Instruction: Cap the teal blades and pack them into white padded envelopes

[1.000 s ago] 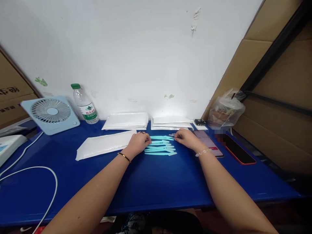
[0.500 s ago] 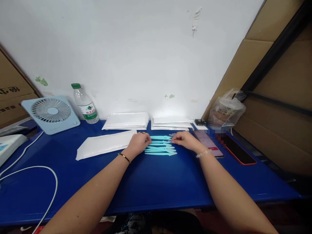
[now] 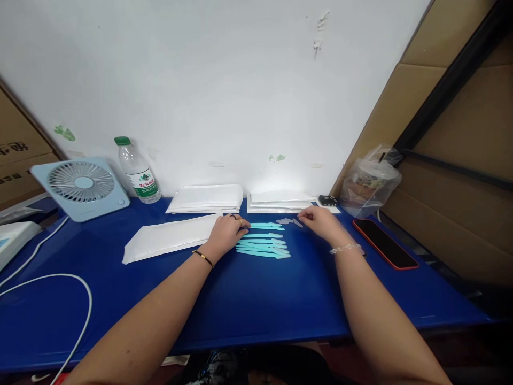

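Observation:
Several light blue plastic sticks (image 3: 262, 244) lie in a row on the blue table (image 3: 248, 299). My left hand (image 3: 225, 233) rests curled at their left ends, touching them. My right hand (image 3: 320, 223) is to the right of the row, fingers pinched near some small clear caps (image 3: 286, 221) lying just above the sticks. I cannot make out whether the pinch holds a cap. A white padded envelope (image 3: 170, 238) lies left of my left hand.
Two stacks of white envelopes (image 3: 206, 199) sit against the wall. A small fan (image 3: 80, 184) and a water bottle (image 3: 138, 172) stand at back left, with a white cable (image 3: 48, 283) nearby. A phone in a red case (image 3: 385, 243) and a bagged drink cup (image 3: 371, 179) are at right.
My right hand has moved right and back, away from the sticks' tips toward the clear caps. My left hand stays put.

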`<action>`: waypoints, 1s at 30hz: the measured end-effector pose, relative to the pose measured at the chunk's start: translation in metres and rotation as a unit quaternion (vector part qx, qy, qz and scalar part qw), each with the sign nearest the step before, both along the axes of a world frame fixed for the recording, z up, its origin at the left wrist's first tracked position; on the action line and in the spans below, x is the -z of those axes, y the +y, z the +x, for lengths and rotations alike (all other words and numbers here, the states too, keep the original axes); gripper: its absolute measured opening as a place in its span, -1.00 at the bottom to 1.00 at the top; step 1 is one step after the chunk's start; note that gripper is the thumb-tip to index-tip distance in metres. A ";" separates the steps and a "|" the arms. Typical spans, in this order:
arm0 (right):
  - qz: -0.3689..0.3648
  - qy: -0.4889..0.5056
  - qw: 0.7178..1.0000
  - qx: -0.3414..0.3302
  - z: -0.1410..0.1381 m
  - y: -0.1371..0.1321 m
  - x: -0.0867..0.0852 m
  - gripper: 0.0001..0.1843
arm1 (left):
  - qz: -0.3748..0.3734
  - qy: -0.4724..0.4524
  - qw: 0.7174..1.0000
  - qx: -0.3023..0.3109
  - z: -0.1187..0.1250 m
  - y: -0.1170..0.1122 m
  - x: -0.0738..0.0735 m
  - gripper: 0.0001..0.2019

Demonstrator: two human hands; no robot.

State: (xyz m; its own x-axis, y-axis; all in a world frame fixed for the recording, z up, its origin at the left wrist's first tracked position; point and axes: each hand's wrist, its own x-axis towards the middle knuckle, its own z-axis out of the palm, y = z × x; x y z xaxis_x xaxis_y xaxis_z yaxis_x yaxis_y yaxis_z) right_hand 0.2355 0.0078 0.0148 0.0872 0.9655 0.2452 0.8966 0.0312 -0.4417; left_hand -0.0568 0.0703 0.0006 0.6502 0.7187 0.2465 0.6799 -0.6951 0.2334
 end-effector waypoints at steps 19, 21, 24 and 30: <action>-0.121 0.060 0.987 -0.083 -0.006 0.002 0.009 -0.91 | -0.079 -0.035 0.996 -0.018 0.001 0.003 0.003 -0.86; -0.114 0.072 0.986 -0.096 -0.010 0.003 0.011 -0.91 | -0.083 -0.038 0.996 -0.016 0.001 0.004 0.004 -0.86; -0.102 0.083 0.986 -0.103 -0.012 0.004 0.013 -0.91 | -0.090 -0.042 0.995 -0.015 0.001 0.006 0.005 -0.85; -0.113 0.084 0.984 -0.110 -0.009 0.003 0.011 -0.88 | -0.089 -0.040 0.995 -0.015 0.000 0.007 0.004 -0.85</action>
State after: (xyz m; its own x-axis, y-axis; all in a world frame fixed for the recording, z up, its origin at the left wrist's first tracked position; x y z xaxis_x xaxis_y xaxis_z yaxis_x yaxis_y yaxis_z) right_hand 0.2266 0.0105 0.0040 -0.1087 0.9938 0.0219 0.7932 0.1000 -0.6007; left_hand -0.0569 0.0773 -0.0037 0.6116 0.7740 0.1636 0.6731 -0.6178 0.4064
